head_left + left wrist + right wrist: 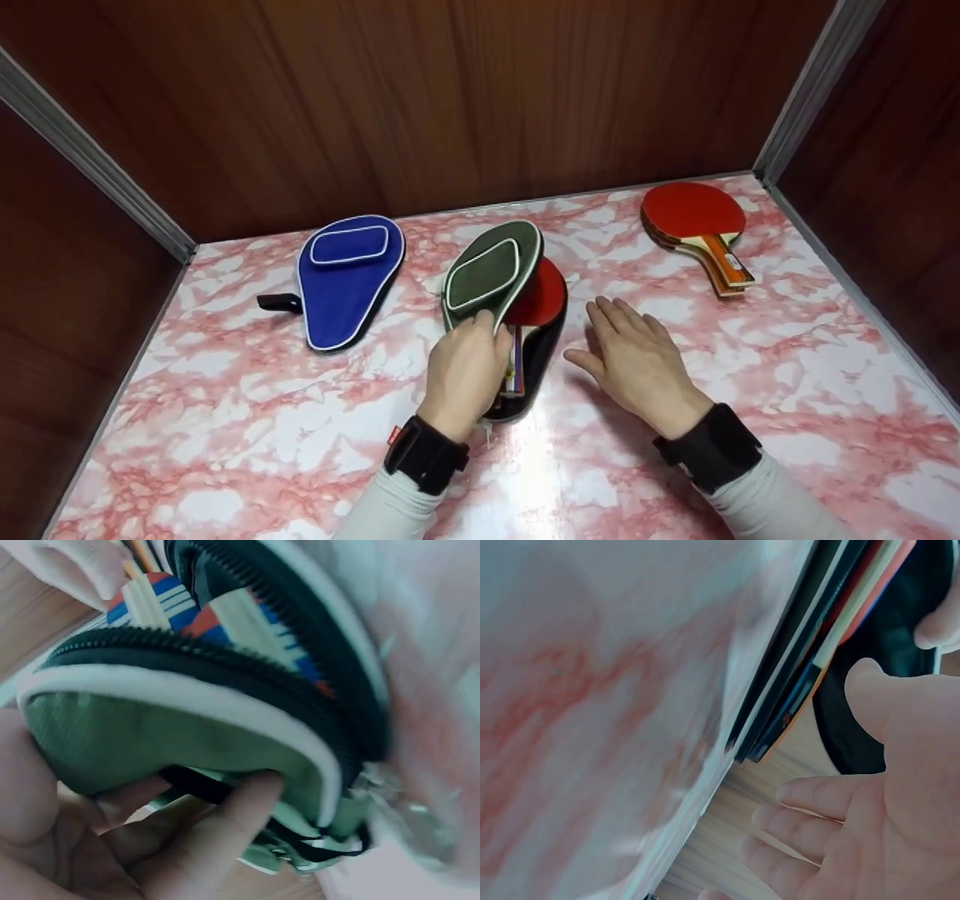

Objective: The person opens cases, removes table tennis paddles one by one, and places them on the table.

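A green zippered table tennis paddle case [487, 274] lies in the middle, its lid folded up and over to the left. My left hand [466, 371] grips the lid near its narrow end; in the left wrist view a finger and thumb hold the green fabric below the zipper. Inside the black lower half sits a red-faced paddle [549, 298]. Two striped paddle handles [150, 606] show between the zipper edges in the left wrist view. To the right of the case, my right hand [641, 360] has its fingers straight and holds nothing, apart from the case.
A blue paddle case [337, 289] lies at the left, a black strap-like piece [279, 302] sticking out beside it. Stacked red paddles [694, 210] rest at the back right. Brown wood-look panels [420, 105] wall in the pink marbled table [247, 420].
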`<state>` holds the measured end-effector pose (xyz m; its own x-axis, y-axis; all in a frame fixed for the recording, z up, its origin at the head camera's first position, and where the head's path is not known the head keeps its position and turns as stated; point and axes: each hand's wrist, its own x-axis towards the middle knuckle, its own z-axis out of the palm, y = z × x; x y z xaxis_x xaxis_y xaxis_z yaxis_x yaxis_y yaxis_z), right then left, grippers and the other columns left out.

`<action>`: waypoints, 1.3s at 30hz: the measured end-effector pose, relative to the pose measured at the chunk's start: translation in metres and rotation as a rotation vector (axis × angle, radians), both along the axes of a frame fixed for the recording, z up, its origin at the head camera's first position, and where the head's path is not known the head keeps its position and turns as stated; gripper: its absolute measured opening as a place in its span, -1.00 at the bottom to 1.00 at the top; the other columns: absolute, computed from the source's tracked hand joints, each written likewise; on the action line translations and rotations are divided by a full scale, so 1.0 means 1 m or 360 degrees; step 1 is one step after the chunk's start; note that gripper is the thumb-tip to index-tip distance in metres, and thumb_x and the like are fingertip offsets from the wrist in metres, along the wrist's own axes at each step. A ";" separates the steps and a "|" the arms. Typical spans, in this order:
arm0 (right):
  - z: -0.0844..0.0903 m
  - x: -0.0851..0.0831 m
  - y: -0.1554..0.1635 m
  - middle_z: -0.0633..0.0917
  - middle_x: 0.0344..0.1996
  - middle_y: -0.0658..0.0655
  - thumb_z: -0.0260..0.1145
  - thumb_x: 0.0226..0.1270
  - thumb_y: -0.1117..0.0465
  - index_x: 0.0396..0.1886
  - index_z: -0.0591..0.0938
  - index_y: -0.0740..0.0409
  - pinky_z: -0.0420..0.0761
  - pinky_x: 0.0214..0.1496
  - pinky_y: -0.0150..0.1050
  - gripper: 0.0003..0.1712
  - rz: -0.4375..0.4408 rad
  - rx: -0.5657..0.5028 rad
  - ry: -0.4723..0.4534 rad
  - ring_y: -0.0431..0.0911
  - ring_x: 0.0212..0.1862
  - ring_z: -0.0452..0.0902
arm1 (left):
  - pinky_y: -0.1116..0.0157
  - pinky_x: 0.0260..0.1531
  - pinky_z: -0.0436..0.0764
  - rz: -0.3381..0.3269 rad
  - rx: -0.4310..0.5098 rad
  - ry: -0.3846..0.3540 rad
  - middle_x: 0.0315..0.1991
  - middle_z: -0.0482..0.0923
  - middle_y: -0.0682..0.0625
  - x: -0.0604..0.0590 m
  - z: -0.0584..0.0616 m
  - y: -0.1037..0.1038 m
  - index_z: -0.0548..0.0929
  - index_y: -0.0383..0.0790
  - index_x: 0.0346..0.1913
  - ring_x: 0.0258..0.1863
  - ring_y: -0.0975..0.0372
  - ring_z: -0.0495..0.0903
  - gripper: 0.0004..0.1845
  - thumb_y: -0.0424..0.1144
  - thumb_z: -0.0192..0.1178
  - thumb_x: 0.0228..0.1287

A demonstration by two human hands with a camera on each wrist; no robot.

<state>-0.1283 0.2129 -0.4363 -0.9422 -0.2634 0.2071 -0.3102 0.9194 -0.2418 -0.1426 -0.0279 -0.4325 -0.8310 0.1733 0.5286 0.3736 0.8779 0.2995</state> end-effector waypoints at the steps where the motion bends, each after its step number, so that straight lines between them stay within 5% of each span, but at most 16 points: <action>1: 0.000 0.000 0.000 0.48 0.56 0.41 0.34 0.62 -0.25 0.62 0.44 0.38 0.33 0.53 0.42 -0.07 0.0000 -0.0002 0.0008 0.33 0.61 0.33 | -0.10 -0.44 0.67 -0.0014 0.0065 -0.0066 -0.40 0.63 -0.18 0.001 0.001 -0.002 0.60 -0.27 -0.31 -0.47 -0.16 0.71 -0.76 -0.21 0.27 0.55; 6: 0.001 0.003 0.000 0.50 0.54 0.41 0.37 0.60 -0.24 0.61 0.45 0.40 0.37 0.53 0.39 -0.06 -0.0004 -0.0005 0.0038 0.33 0.60 0.36 | 0.02 -0.34 0.67 -0.0070 0.0446 -0.0345 -0.19 0.52 -0.11 0.009 0.004 -0.017 0.55 -0.19 -0.30 -0.41 0.04 0.56 -0.75 -0.20 0.15 0.65; 11: 0.000 0.004 -0.003 0.52 0.53 0.43 0.38 0.59 -0.25 0.60 0.46 0.41 0.39 0.53 0.35 -0.05 -0.0006 -0.0012 0.0070 0.33 0.58 0.39 | 0.08 -0.30 0.59 -0.0053 0.0639 -0.0363 -0.26 0.46 -0.02 0.018 0.000 -0.032 0.59 -0.18 -0.29 -0.36 0.12 0.45 -0.75 -0.23 0.12 0.67; 24: 0.003 0.011 -0.021 0.61 0.42 0.38 0.39 0.59 -0.25 0.53 0.55 0.37 0.49 0.46 0.29 -0.12 0.0044 -0.0098 0.0197 0.31 0.46 0.52 | -0.04 -0.44 0.52 0.0118 0.0469 -0.0118 -0.49 0.42 0.03 0.030 -0.013 -0.064 0.52 -0.12 -0.47 -0.51 -0.02 0.52 -0.67 -0.23 0.21 0.57; 31: 0.005 0.013 -0.047 0.69 -0.15 0.20 0.49 0.52 -0.19 0.10 0.68 0.29 0.67 -0.11 0.10 -0.39 0.0112 -0.0183 0.0249 0.14 -0.13 0.68 | -0.06 -0.57 0.47 0.0175 0.0436 -0.0008 -0.66 0.31 0.06 0.034 -0.012 -0.073 0.38 -0.05 -0.63 -0.64 -0.11 0.54 -0.57 -0.24 0.23 0.44; 39: 0.000 0.009 -0.068 0.61 -0.46 0.08 0.54 0.40 -0.31 -0.24 0.64 0.17 0.66 -0.39 0.08 -0.38 0.0074 -0.0131 0.0288 0.10 -0.35 0.69 | 0.04 -0.75 0.33 0.0070 0.0368 0.0189 -0.79 0.25 0.10 0.037 -0.012 -0.065 0.36 0.01 -0.74 -0.81 -0.03 0.43 -0.56 -0.26 0.30 0.22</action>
<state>-0.1191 0.1449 -0.4364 -0.8750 -0.2809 0.3943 -0.3969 0.8826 -0.2520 -0.1055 -0.0927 -0.4449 -0.7648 0.0017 0.6442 0.3810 0.8075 0.4502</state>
